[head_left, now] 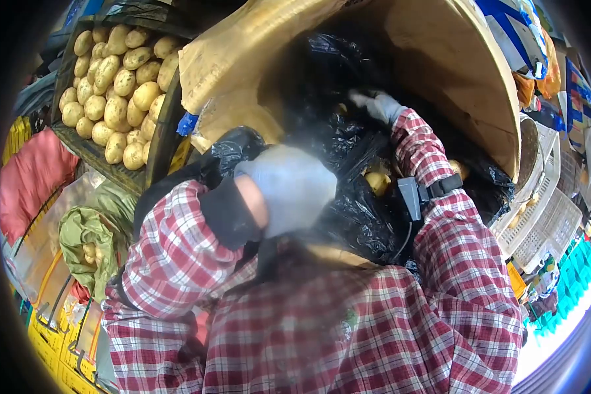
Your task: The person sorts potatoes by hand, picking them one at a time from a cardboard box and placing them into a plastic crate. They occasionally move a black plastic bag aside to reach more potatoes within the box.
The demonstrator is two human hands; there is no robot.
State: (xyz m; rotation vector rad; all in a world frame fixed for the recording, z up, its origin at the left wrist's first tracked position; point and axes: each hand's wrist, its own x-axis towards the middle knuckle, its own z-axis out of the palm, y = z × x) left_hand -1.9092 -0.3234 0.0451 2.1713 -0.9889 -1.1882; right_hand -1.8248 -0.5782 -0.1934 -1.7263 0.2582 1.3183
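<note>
A large cardboard box point(440, 59) stands in front of me, lined with a crumpled black plastic bag point(358, 220). A few potatoes point(377, 182) show among the folds of the plastic. My right hand point(378, 107), in a pale glove, reaches deep into the box; its fingers point left, apart, near a small yellowish piece that I cannot make out. My left hand point(287, 189), also gloved, is close to the camera above the bag's near left side. It is blurred and its fingers are hidden, so whether it holds anything cannot be seen.
At the back left, a dark crate point(102, 154) is full of potatoes. Below it lie a green sack point(88, 243) with some potatoes inside and a pink sack point(36, 180). White plastic baskets point(538, 226) stand at the right. Yellow crates point(52, 348) are at the lower left.
</note>
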